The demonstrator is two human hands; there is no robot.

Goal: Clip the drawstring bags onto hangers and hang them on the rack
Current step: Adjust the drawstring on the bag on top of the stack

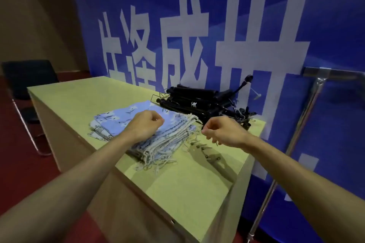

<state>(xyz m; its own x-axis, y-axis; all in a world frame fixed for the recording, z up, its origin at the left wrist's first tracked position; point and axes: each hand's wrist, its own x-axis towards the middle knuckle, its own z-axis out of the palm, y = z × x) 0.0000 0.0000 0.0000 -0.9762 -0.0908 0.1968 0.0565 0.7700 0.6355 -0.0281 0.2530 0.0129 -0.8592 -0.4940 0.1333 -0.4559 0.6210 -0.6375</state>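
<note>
A stack of light-blue patterned drawstring bags (126, 120) lies on the table, white cords fraying toward the near right. Behind it is a heap of black hangers (199, 100). One more hanger with metal clips (209, 154) lies flat right of the stack. My left hand (146, 125) hovers over the top bag, fingers curled into a fist with nothing visible in it. My right hand (219, 132) is also curled, just right of the cord ends and above the clip hanger; I see nothing held in it. The metal rack (308, 112) stands to the right of the table.
The pale wooden table (187, 189) has its corner toward me. A blue banner with large white characters (197, 25) stands right behind it. A dark chair (27, 81) is at the far left on red floor.
</note>
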